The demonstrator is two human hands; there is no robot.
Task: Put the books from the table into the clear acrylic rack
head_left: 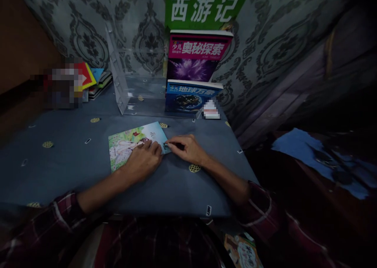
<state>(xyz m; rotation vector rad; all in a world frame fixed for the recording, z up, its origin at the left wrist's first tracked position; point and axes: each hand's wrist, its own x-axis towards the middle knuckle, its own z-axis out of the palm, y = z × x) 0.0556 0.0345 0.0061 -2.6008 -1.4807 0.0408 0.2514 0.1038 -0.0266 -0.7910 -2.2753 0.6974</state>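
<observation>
A thin book (157, 132) lies flat on the cloth-covered table, its cover showing a figure in white, green plants and pale blue sky. My left hand (143, 160) rests palm down over the lower middle of the cover, fingers slightly bent and laid on it. At the book's right edge, my right hand (188, 148) pinches the cover's edge between thumb and forefinger. Whether a page is lifted there is too dim to tell. Part of the cover picture is hidden under my left hand.
Behind the book stands a clear plastic rack (119, 83). Its right side holds a blue book (191, 97), a purple book (194, 59) and a green book (206, 8). More books (100, 83) are piled at the back left. A blue cloth (309, 154) lies off to the right.
</observation>
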